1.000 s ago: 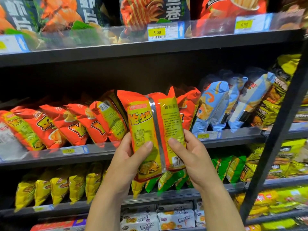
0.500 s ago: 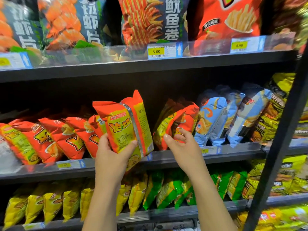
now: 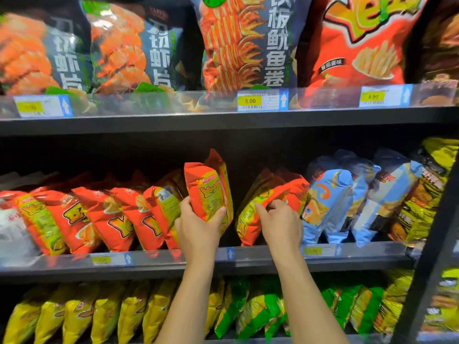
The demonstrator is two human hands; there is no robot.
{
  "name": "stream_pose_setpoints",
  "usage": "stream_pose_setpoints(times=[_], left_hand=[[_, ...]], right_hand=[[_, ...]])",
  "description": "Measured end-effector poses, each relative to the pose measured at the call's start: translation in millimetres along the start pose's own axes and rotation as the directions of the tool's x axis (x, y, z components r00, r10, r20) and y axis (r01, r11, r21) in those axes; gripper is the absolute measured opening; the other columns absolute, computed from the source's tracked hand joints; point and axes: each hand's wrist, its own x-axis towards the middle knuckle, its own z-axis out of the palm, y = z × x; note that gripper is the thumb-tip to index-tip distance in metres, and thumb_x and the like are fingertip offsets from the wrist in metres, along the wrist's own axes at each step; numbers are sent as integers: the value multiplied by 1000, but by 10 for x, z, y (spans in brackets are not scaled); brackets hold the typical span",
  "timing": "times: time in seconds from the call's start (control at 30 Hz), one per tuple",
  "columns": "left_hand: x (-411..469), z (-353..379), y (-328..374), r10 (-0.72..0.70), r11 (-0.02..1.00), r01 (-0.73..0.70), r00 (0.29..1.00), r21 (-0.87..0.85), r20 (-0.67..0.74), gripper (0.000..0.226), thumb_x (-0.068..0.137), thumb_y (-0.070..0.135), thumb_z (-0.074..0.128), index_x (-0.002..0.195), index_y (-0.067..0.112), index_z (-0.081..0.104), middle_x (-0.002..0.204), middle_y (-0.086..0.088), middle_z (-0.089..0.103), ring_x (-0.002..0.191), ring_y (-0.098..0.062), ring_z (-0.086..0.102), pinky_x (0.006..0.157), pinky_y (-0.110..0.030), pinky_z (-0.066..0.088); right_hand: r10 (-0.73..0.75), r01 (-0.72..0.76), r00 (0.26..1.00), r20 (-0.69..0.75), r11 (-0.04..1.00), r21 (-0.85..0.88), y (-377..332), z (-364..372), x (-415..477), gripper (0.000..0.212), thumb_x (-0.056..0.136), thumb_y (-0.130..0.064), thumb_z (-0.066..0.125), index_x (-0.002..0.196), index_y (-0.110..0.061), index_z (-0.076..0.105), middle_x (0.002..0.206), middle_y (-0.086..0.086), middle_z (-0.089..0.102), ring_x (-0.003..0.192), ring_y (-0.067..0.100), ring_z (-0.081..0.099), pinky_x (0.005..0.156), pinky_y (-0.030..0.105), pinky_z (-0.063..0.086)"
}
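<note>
My left hand [image 3: 198,227] grips an orange-and-yellow snack bag [image 3: 210,188] from below, holding it upright in a gap of the middle shelf [image 3: 248,265]. Its back side with the silver seam faces me. To the right of the gap, my right hand [image 3: 279,223] has its fingers curled on the front of a leaning orange bag [image 3: 270,194]. A row of the same orange bags [image 3: 106,214] leans to the left of the held bag.
Blue snack bags [image 3: 347,197] and yellow-black bags [image 3: 422,194] stand to the right on the middle shelf. Large dark and red bags [image 3: 248,43] fill the upper shelf above price tags [image 3: 260,100]. Yellow and green bags [image 3: 124,314] line the lower shelf. A dark post [image 3: 429,269] runs down the right side.
The orange bag went from both hands in front of me to my left hand alone, up into the shelf gap. My right hand let go and took hold of the leaning bag beside it.
</note>
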Motion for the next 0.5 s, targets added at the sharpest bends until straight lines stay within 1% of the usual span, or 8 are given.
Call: stream_pose_setpoints(times=[0.1, 0.17, 0.27, 0.4, 0.5], left_hand=[[36, 77, -10, -2, 998, 4, 999, 60, -34, 82, 80, 52, 86, 145, 21, 47, 132, -3, 59, 127, -27, 55, 101, -50, 53], [40, 108, -30, -9, 994, 14, 999, 109, -52, 84, 80, 52, 87, 145, 16, 47, 133, -7, 56, 128, -28, 54, 103, -48, 52], [9, 146, -71, -34, 983, 46, 997, 179, -70, 84, 80, 52, 86, 142, 11, 47, 132, -11, 54, 126, -31, 55, 99, -45, 52], [-60, 184, -137, -66, 958, 81, 996, 276, -60, 83, 80, 52, 86, 137, 6, 46, 129, -14, 54, 123, -34, 56, 91, -44, 53], [-77, 193, -188, -61, 946, 76, 996, 316, -58, 86, 79, 53, 86, 137, 4, 44, 130, -16, 54, 124, -35, 57, 90, -45, 54]], right_hand=[[-9, 8, 1000, -26, 1000, -23, 2, 17, 32, 37, 102, -50, 62, 78, -22, 57, 67, -5, 61, 63, 13, 53, 56, 30, 31], [-13, 12, 999, -32, 1000, -21, -2, 16, 33, 37, 101, -48, 63, 76, -22, 57, 65, -6, 60, 59, 7, 49, 53, 29, 28], [-19, 19, 999, -38, 1000, -15, -18, -1, 21, 34, 102, -46, 64, 79, -20, 61, 65, -6, 61, 59, 2, 47, 55, 29, 30], [-37, 38, 998, -47, 999, 3, -38, -13, -1, 32, 102, -44, 64, 80, -20, 61, 64, -9, 58, 59, 1, 46, 64, 29, 32], [-49, 50, 998, -49, 999, 7, -17, -11, 4, 33, 102, -42, 63, 78, -21, 58, 62, -9, 57, 58, 3, 46, 59, 30, 31]])
